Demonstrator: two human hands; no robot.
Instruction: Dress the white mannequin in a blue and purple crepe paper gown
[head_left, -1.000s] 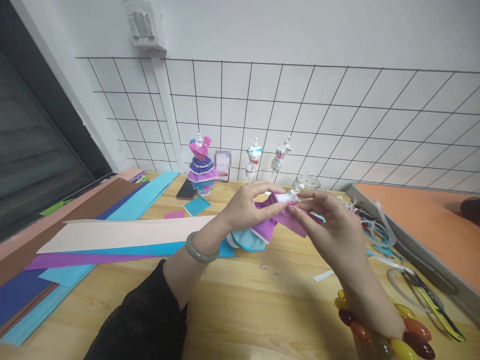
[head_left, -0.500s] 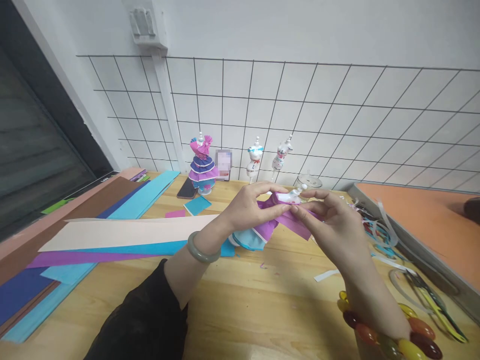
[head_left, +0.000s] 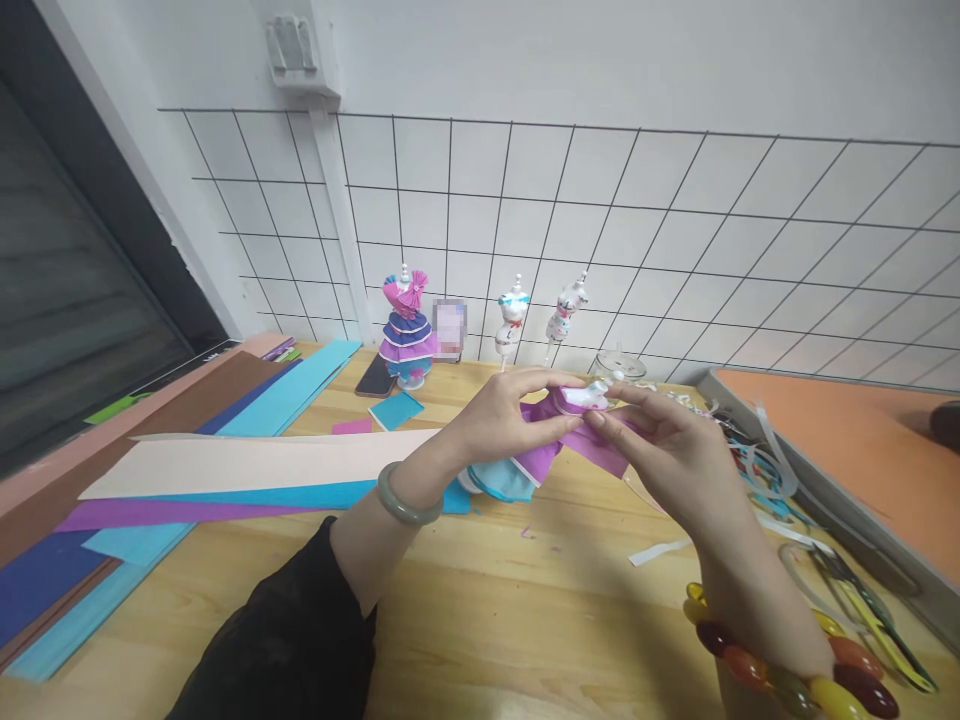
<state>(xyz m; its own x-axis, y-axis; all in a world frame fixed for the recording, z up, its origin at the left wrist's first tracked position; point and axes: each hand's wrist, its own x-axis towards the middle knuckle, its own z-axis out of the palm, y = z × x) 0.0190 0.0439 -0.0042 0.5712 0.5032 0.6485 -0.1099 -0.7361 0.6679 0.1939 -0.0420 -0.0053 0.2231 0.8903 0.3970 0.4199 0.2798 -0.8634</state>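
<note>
A small white dress form (head_left: 585,397) lies tilted in my grasp, its neck knob toward the right. It wears a paper dress with a purple bodice and a skirt of purple and light blue tiers (head_left: 504,478) edged in white. My left hand (head_left: 517,410) grips the bodice between thumb and fingers. With thumb and fingertips, my right hand (head_left: 660,440) pinches a purple paper piece (head_left: 595,452) at the front of the bodice. Part of that paper hangs below the right thumb. The fingers hide some of the bodice edge.
Long coloured crepe paper strips (head_left: 255,465) spread across the left of the wooden table (head_left: 480,620). A dressed form (head_left: 408,335), two undressed forms (head_left: 512,318) and a phone (head_left: 376,376) stand or lie at the back. Scissors (head_left: 874,615) and paper scraps are at right, beside an orange-surfaced tray (head_left: 847,430).
The view has shifted slightly. The right fingers have closed in a little over the upper bodice, and the dress form stays held in the left hand.
</note>
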